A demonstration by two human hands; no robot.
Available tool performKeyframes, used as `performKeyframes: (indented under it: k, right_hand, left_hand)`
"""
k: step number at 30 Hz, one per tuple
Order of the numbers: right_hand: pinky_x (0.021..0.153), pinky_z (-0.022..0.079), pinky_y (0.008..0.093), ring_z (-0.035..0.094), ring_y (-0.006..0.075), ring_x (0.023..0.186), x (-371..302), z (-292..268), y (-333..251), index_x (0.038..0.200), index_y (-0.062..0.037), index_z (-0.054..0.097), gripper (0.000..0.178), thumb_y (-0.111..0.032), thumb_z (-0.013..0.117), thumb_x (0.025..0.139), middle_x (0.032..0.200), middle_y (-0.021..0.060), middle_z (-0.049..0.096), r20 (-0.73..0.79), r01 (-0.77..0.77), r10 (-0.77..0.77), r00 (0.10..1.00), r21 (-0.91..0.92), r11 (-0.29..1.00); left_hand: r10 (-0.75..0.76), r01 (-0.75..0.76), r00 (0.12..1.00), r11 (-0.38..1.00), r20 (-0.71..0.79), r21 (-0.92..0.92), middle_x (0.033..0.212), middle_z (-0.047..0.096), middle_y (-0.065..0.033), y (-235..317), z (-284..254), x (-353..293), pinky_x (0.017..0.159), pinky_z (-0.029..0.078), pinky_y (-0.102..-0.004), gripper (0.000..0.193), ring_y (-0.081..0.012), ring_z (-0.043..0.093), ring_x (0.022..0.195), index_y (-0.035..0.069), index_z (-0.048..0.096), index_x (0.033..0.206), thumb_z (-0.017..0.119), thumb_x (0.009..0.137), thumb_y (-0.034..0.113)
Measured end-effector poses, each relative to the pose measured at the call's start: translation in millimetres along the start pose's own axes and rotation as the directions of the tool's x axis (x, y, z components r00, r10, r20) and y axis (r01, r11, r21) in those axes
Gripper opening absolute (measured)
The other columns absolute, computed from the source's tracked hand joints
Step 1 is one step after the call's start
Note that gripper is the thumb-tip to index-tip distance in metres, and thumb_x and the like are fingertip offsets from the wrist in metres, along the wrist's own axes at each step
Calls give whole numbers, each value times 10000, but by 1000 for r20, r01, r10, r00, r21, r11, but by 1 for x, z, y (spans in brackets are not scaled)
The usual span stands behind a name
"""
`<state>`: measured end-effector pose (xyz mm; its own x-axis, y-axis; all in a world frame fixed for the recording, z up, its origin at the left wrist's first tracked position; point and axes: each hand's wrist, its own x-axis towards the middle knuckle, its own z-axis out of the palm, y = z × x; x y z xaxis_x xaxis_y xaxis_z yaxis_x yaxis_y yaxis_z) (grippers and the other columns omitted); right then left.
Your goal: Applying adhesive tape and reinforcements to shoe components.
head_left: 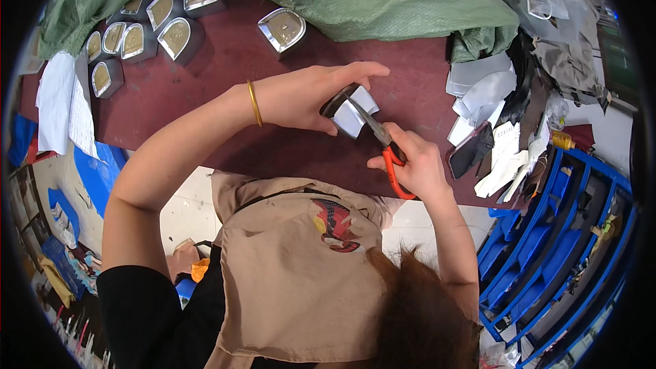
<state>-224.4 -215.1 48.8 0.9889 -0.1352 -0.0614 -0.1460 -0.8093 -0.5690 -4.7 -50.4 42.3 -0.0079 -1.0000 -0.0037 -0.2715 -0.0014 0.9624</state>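
My left hand (305, 99), with a gold bangle at the wrist, grips a small block (332, 104) that looks like a shoe heel, dark on the side by my palm. A pale silvery-white sheet (350, 120) stands out from the block in two flaps. My right hand (415, 164) is closed on red-handled scissors (377, 130), their metal tip lying between the flaps against the block. Whether the blades are apart is too small to tell. A finished-looking D-shaped heel block (282, 29) with a silver rim sits beyond my left hand.
Several similar heel blocks (178, 38) stand at the far left of the dark red table (225, 150). Green woven cloth (383, 0) covers the back. Silvery sheet pieces (488, 89), a dark phone-like slab (471, 150) and scraps lie right. A blue rack (547, 253) stands beside the table.
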Motion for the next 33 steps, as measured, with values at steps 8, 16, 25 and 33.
performKeyframes:
  k: [8,16,25,33]
  right_hand:
    - [784,483,386,589,288,862,8,-11,12,1245,-63,568,532,-133,755,753,980,143,593,-394,-257,124,911,-305,917]
    - [768,439,331,533,234,881,35,14,-66,840,-35,616,171,-78,752,744,919,69,546,-334,-49,271,903,545,837]
    - [773,393,287,466,149,869,28,7,-42,796,-60,617,226,-79,815,687,865,18,504,-110,-112,380,918,849,517]
    - [973,396,326,508,178,1132,33,5,-48,1375,-60,390,767,-231,802,751,1222,83,527,-161,14,326,932,912,411]
  left_hand:
    - [111,-36,936,974,-335,223,1245,528,-113,5,4,-25,981,428,-349,901,-281,519,1161,84,345,1402,786,622,-17]
    - [382,-156,860,827,-337,540,1241,534,-101,30,17,-24,981,366,-411,780,-283,521,1145,79,433,1321,807,636,76]
    - [487,-281,808,814,-332,508,1219,559,-101,29,18,-17,985,358,-445,755,-297,529,1171,113,446,1296,796,630,44]
    - [234,-158,944,938,-231,307,1330,519,-115,58,14,-7,1034,350,-412,649,-295,433,1301,109,483,1306,733,716,10]
